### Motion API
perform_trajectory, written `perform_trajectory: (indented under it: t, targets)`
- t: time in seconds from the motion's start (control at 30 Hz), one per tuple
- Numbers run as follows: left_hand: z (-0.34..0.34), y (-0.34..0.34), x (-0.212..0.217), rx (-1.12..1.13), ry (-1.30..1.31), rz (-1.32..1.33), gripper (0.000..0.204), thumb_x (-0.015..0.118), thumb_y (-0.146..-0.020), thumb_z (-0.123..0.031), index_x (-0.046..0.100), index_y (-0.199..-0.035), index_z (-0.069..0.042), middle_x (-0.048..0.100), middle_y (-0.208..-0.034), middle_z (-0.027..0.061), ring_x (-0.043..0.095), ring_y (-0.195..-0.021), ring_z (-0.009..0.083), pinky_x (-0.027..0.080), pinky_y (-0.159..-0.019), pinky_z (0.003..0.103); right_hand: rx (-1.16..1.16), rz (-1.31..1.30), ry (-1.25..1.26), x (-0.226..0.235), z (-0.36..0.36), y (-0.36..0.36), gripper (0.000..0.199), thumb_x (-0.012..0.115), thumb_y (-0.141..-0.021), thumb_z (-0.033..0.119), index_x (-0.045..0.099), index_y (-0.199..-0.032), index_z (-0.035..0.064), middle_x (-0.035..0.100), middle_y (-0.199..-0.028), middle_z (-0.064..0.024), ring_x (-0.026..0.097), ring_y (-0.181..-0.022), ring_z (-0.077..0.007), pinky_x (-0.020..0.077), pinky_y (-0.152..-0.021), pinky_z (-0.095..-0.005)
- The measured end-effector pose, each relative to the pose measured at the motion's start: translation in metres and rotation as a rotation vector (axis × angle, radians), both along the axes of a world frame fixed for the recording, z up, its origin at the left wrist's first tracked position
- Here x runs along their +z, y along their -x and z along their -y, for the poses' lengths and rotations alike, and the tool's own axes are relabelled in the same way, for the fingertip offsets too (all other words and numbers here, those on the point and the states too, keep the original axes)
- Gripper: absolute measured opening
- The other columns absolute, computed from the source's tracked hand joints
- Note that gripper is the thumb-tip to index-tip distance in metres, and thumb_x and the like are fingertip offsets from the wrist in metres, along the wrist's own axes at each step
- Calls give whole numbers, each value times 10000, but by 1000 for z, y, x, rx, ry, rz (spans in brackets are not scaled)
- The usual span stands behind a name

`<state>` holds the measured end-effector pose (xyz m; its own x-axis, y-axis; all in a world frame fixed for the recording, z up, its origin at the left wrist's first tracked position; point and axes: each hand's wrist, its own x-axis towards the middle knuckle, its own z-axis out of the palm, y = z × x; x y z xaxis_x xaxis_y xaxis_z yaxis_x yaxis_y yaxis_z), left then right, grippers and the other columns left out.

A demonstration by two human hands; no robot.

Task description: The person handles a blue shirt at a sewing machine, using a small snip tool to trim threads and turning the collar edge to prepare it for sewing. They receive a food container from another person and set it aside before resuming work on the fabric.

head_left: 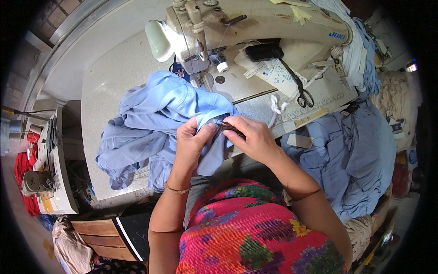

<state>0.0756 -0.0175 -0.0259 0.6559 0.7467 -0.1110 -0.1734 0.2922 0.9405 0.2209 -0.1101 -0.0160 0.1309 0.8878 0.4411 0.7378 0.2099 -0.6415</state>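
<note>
A crumpled light-blue garment lies on the sewing table in front of a cream sewing machine. My left hand pinches a fold of the blue fabric near its edge. My right hand grips the same fold from the right and holds a small dark tool against the cloth. Both hands meet just in front of the machine's needle area.
Black scissors and a white knotted cord lie on the table by a ruler strip. A heap of blue garments sits at the right. A second sewing machine stands at the left, a wooden bench below.
</note>
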Motion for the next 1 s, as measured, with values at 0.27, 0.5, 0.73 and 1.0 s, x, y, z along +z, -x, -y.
perform_trajectory:
  t: [0.27, 0.5, 0.73, 1.0]
  targets:
    - [-1, 0, 0, -1, 37, -7, 103, 574, -811, -81, 626, -879, -24, 576, -730, -42, 459, -606, 13, 356, -542, 168, -17, 253, 5, -2, -6, -1, 203, 567, -818, 178, 513, -986, 76, 596, -778, -101, 587, -664, -314, 472, -572, -382]
    - [-5, 2, 5, -15, 183, 89, 143, 552, -807, -41, 634, -919, -11, 628, -811, 9, 545, -685, 47, 427, -629, 188, 7, -260, -70, 10, -11, 1, 315, 596, -797, 94, 495, -1094, 67, 623, -878, -118, 627, -783, -278, 494, -676, -327]
    - [-7, 8, -1, -82, 166, 70, 137, 563, -808, -48, 636, -917, -10, 633, -816, 14, 553, -692, 54, 435, -644, 197, -5, -413, 31, 8, -27, 2, 304, 610, -799, 47, 526, -1091, 48, 598, -910, -60, 568, -843, -105, 452, -746, -237]
    - [-8, 9, 6, -113, 233, 114, 144, 578, -808, -68, 630, -931, -14, 631, -837, 15, 558, -719, 66, 442, -670, 209, -53, -301, 95, -2, -37, -4, 305, 591, -807, 88, 510, -1096, 39, 605, -928, -96, 586, -839, -215, 459, -743, -295]
